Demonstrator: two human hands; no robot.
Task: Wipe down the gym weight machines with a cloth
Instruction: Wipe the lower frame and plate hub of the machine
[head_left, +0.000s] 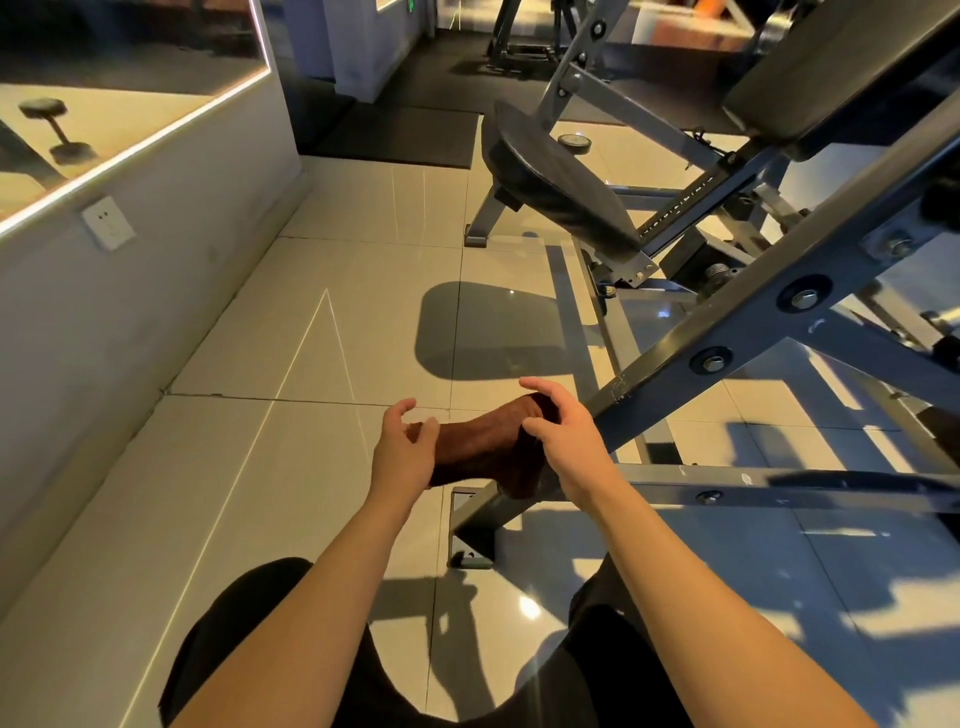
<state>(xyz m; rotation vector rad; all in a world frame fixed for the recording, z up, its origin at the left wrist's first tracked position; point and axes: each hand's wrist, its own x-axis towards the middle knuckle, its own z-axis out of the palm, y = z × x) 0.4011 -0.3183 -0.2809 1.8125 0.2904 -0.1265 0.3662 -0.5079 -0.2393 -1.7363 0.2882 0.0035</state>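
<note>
Left hand (402, 449) and right hand (563, 439) grip a brown cloth (478, 449), fingers curled. The machine frame (727, 353) slants at right; open floor (322, 322) lies left.

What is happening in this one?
A person crouched on the tiled floor holds a dark brown cloth stretched between both hands: the left hand grips one end and the right hand pinches the other. The cloth is beside the lower end of the weight machine's slanted frame bar. Whether it touches the bar cannot be told.
</note>
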